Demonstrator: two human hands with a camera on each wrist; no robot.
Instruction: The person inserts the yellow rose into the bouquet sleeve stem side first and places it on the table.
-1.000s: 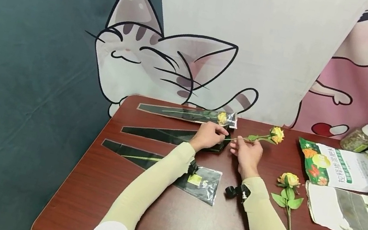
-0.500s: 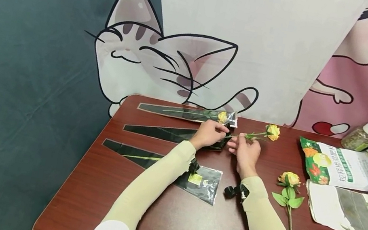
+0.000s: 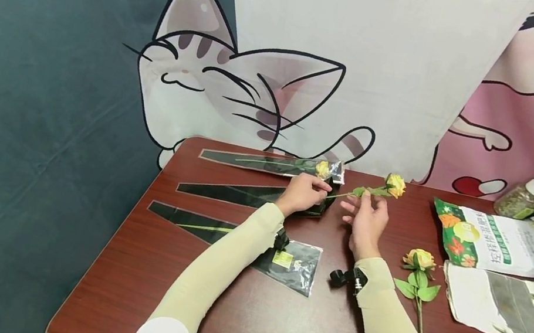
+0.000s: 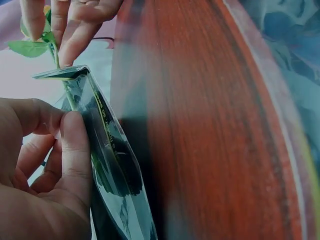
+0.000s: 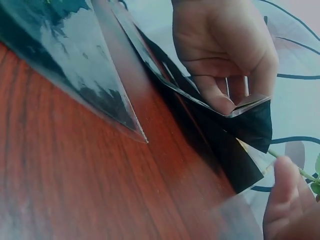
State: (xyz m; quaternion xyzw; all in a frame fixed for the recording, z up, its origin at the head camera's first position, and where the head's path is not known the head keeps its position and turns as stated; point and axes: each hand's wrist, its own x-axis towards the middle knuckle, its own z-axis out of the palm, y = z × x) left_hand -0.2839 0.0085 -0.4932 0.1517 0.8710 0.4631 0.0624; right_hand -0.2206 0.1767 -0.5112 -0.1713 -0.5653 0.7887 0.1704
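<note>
My left hand (image 3: 302, 193) pinches the wide end of a black-and-clear flower sleeve (image 3: 230, 191), thumb and forefinger at its mouth. In the left wrist view the sleeve's mouth (image 4: 65, 74) stands folded open, and a green stem (image 4: 70, 95) runs into it. My right hand (image 3: 368, 223) holds that yellow rose (image 3: 395, 185) by its stem near the leaves, the bloom pointing right. The right wrist view shows the left fingers (image 5: 220, 97) at the sleeve's edge and the right thumb (image 5: 286, 175) beside the stem.
Behind lies a sleeve with a rose inside (image 3: 322, 169); nearer, another flat sleeve (image 3: 304, 271) is partly under the left forearm. To the right are a loose yellow rose (image 3: 420, 260), work gloves (image 3: 484, 300), a printed bag (image 3: 500, 243) and a jar (image 3: 524, 200).
The rose has shifted slightly left and up, its stem farther toward the sleeve. My right hand has slid right along the stem toward the bloom. The left hand stays at the sleeve's mouth.
</note>
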